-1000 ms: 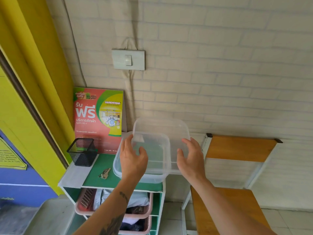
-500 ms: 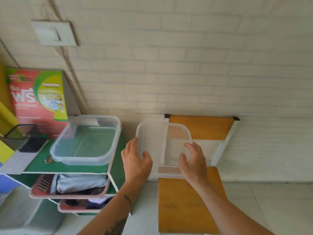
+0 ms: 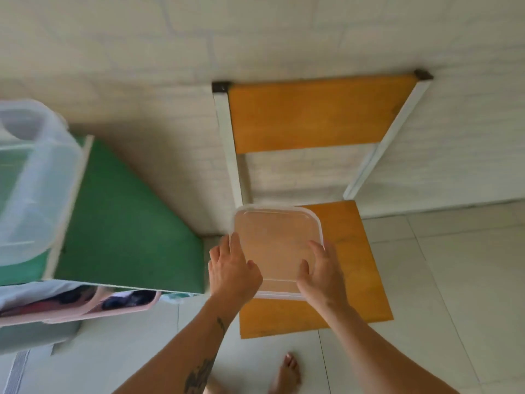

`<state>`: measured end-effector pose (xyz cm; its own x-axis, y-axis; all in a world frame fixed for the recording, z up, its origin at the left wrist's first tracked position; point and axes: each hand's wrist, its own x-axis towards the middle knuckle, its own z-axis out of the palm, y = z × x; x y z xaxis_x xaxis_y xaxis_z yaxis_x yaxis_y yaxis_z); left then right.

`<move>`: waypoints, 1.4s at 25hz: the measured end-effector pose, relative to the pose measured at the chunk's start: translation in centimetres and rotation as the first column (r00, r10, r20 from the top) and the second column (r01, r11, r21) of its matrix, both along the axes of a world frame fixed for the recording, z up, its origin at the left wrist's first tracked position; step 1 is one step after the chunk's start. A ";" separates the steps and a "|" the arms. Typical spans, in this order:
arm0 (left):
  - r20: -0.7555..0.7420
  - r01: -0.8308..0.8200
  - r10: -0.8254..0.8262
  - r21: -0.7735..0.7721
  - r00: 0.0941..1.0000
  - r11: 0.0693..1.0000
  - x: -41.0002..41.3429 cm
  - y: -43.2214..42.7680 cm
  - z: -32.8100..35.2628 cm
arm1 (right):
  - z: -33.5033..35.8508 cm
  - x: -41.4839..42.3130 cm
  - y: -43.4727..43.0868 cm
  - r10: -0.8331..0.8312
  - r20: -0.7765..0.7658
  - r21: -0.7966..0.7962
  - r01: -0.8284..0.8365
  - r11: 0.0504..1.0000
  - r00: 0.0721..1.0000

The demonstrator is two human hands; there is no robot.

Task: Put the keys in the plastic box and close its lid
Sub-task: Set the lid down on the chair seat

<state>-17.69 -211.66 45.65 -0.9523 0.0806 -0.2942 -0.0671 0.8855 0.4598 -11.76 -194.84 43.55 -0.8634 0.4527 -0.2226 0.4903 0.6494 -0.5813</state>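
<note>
Nearest the camera, a bare foot (image 3: 287,375) stands on the pale tiled floor (image 3: 454,280), below and between the two forearms. The left hand (image 3: 231,273) holds the left edge of the clear lid (image 3: 277,245), thumb on top and fingers curled along the rim; its grip is clamped on the lid. The right hand (image 3: 322,273) takes the right edge in the same way, thumb over the near right corner, grip clamped on the lid too. The lid lies nearly flat between the grips, over the orange seat of the chair (image 3: 355,265); whether it touches the seat cannot be told. Its near edge sits between the wrists, well inside the seat's front edge, and its far edge reaches the rear of the seat. Right of the right grip the seat stays bare up to its right edge, and beyond that the floor lies open.

Left of the left grip, just beside it, the green side panel of the shelf unit (image 3: 127,223) comes to a corner. Pink baskets (image 3: 119,304) with cloth in them show under its top. Farther left, well apart from both grips, the plastic box (image 3: 31,177) stands open on the shelf top, blurred, its right rim near the white edge of the top. The keys cannot be seen.

Beyond the lid, the chair's orange backrest (image 3: 312,115) rises between white posts against the pale brick wall (image 3: 170,52).
</note>
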 end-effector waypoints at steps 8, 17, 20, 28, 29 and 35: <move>0.146 0.095 -0.084 -0.070 0.986 0.993 -1.3 2.2 -13.9 | -13.2 -1.5 2.2 -0.001 0.128 0.019 -0.001 1.000 0.992; 0.276 0.080 -0.096 0.067 0.956 0.995 -2.9 0.9 -13.6 | -12.6 -2.4 2.4 0.045 0.159 0.061 -0.055 0.997 0.986; 0.227 0.043 -0.066 0.105 0.972 0.994 -3.4 0.5 -10.3 | -9.4 -2.7 1.1 0.081 0.141 0.054 -0.090 0.995 0.987; 0.140 -0.076 0.044 0.234 0.989 0.969 -2.6 -1.4 6.3 | 6.3 -3.3 -1.1 0.285 -0.010 -0.059 -0.285 0.957 0.958; 0.124 -0.094 0.063 0.260 0.990 0.961 -2.4 -1.9 8.5 | 8.3 -3.3 -1.2 0.305 -0.023 -0.063 -0.306 0.950 0.952; -0.027 -0.160 0.186 0.397 0.982 0.904 -0.7 -5.5 18.3 | 19.0 -4.6 -3.3 0.390 -0.178 -0.037 -0.402 0.915 0.904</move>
